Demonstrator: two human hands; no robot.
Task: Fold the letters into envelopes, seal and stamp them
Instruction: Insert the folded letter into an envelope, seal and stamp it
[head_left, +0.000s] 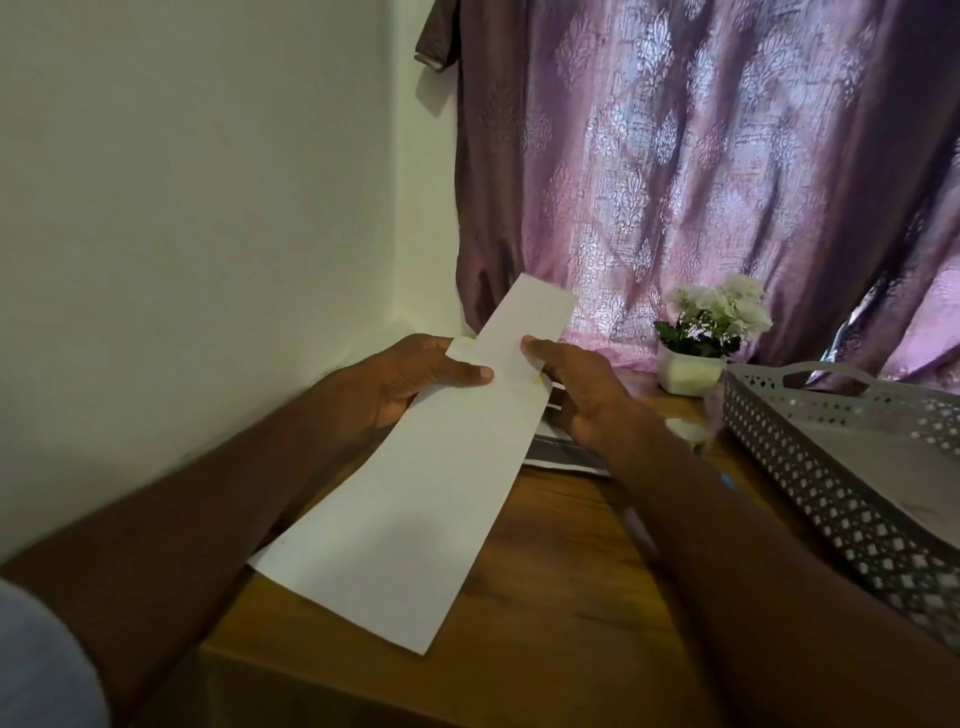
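Both hands, left hand (410, 376) and right hand (582, 395), pinch a long folded letter (415, 499) mid-frame above the table (561, 597), tray (831, 467) at 3 o'clock, so envelope stuffing, sealing, stamping all look undone.

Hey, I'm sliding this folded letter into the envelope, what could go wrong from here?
1. The folded letter enters at a slant and may jam or crease at the envelope mouth.
2. The left hand pinches the opening by one edge only, so it may tear.
3. The right hand works close to the flower pot and might knock it.
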